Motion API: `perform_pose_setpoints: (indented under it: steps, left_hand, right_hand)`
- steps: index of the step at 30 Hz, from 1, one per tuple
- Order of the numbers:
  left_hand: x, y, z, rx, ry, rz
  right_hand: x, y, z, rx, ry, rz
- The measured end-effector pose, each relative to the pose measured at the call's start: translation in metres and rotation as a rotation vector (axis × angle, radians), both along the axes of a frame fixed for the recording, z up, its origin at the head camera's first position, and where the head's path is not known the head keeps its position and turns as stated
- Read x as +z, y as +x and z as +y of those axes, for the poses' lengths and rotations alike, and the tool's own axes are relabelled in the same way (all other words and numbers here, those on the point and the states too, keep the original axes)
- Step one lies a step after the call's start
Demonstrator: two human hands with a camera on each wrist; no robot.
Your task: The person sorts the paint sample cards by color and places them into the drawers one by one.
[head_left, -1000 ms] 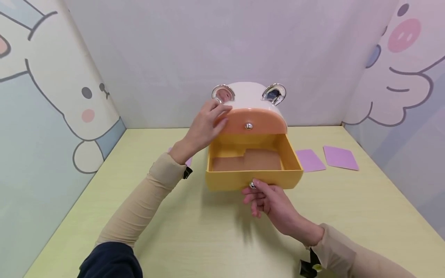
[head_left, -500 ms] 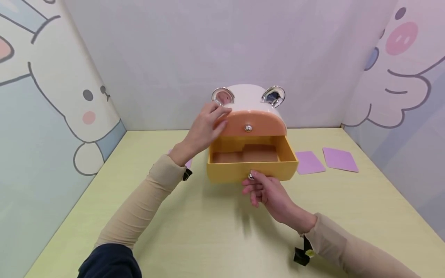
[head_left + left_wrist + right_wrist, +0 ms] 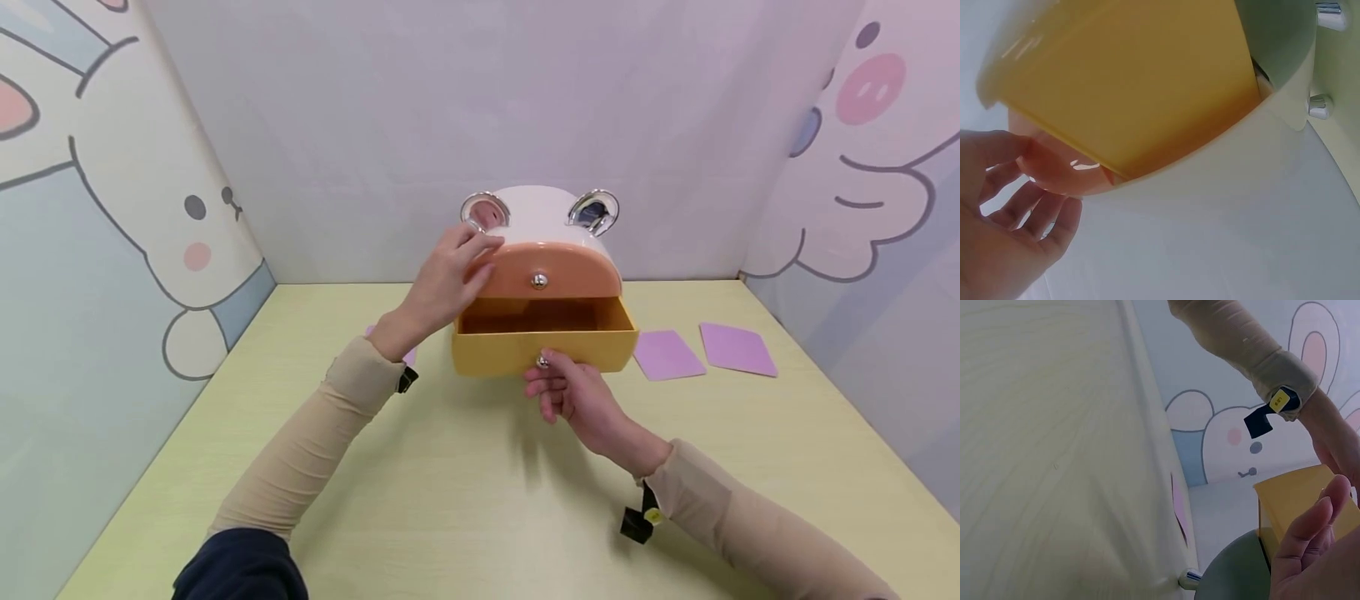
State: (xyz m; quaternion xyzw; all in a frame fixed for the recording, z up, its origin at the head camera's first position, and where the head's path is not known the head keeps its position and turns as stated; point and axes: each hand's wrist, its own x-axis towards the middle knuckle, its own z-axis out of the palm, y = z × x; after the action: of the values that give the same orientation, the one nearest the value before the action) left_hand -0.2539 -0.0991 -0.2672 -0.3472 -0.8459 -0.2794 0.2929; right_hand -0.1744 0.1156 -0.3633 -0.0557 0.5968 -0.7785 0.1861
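Note:
A small storage box with a white rounded top and silver ear-shaped parts stands at the back of the table. Its upper orange drawer front is flush with the body, while the lower yellow drawer sticks partly out. My right hand pinches the silver knob of that yellow drawer between thumb and fingers. At the upper left corner my left hand holds the box, thumb by the orange front and fingers over the top. From the left wrist view, the yellow drawer's underside shows.
Two purple square sheets lie to the right of the box. Another purple piece is mostly hidden behind my left wrist. Silver feet support the box. Walls with cartoon animals enclose the table.
The yellow drawer has slid back farther into the box, with my right hand moving forward on its knob. Less of the drawer's inside shows. My left hand keeps its place on the box.

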Motion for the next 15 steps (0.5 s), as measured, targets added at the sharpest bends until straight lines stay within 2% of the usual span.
perform_pose_setpoints:
  steps: [15]
  left_hand:
    - [-0.001,0.001,0.0,-0.004,0.003,-0.019]
  right_hand:
    - [0.001,-0.023,-0.005,-0.02,-0.022,-0.004]
